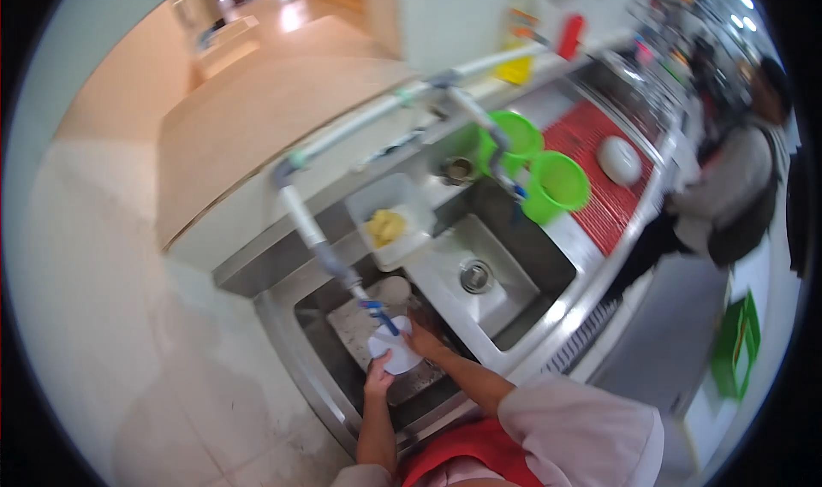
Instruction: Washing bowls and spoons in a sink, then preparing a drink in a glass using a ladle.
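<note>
Both my hands hold a white dish (399, 353) over the left basin (353, 394) of a steel sink. My left hand (379, 373) grips its lower left edge, and my right hand (422, 338) grips its right side. Just above the dish is the blue-handled tap (379, 314) at the end of a white and grey pipe; whether water runs cannot be told. A pale tray or board (350, 326) lies in the basin under the dish, with a round pale item (393, 289) at its upper end.
A white tub (401, 256) with yellow pieces (385, 227) sits behind the basin. To the right are the second basin (507, 294), green buckets (557, 188) and a white bowl (619, 160) on a red ribbed mat (594, 195). A person (738, 179) stands at the far right.
</note>
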A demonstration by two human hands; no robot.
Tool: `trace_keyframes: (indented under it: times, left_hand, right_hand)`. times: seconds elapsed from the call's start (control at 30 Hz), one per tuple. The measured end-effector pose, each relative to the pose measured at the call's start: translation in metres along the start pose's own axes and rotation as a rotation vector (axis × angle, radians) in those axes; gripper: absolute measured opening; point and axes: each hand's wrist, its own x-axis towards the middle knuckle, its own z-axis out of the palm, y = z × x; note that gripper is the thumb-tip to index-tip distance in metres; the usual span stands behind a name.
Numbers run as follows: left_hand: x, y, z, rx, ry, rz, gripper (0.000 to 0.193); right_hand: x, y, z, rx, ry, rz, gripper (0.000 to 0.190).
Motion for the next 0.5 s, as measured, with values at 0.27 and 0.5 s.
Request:
trace_keyframes:
  times: [0.27, 0.5]
  left_hand:
    - [0.019, -0.019, 0.018, 0.409, 0.283, 0.187, 0.042]
    - [0.016, 0.013, 0.016, 0.722, 0.587, 0.876, 0.041]
  right_hand:
    - [-0.012, -0.058, -0.115, 0.19, -0.389, 0.325, 0.039]
    - [-0.043, -0.106, -0.251, 0.323, 0.036, 0.23, 0.027]
